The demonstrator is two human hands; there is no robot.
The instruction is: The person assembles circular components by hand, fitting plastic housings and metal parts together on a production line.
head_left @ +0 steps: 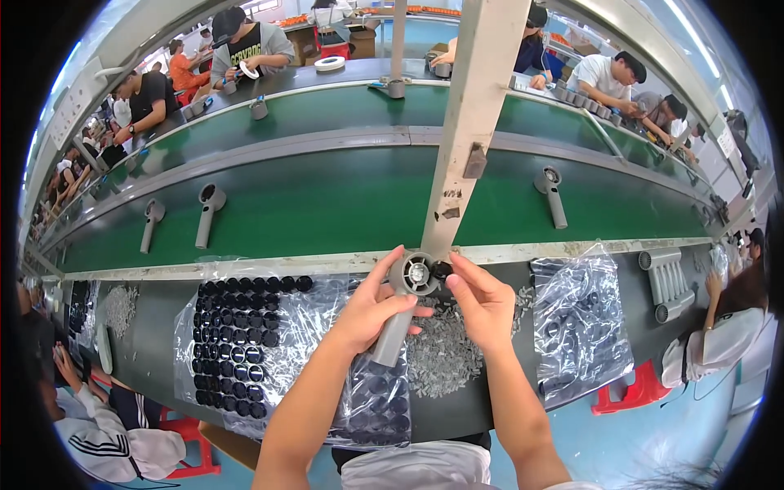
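Note:
My left hand (369, 317) is closed around a grey handheld fan (393, 338), its round head up and its handle slanting down toward me. Pinched between the thumb and fingers of my right hand (487, 309) is a small round black cap (442, 269), close beside the fan's head; whether the two touch I cannot tell. Below my hands lies a heap of small pale grey pieces (445, 353). To the left, rows of black round caps (237, 331) sit on clear plastic film.
A metal post (467, 122) rises just beyond my hands. Behind the bench edge runs a green conveyor belt (327, 200) carrying grey fans (210, 214). At right lie a clear plastic bag (580, 322) and several grey fan bodies (670, 282). Co-workers sit on both sides and across.

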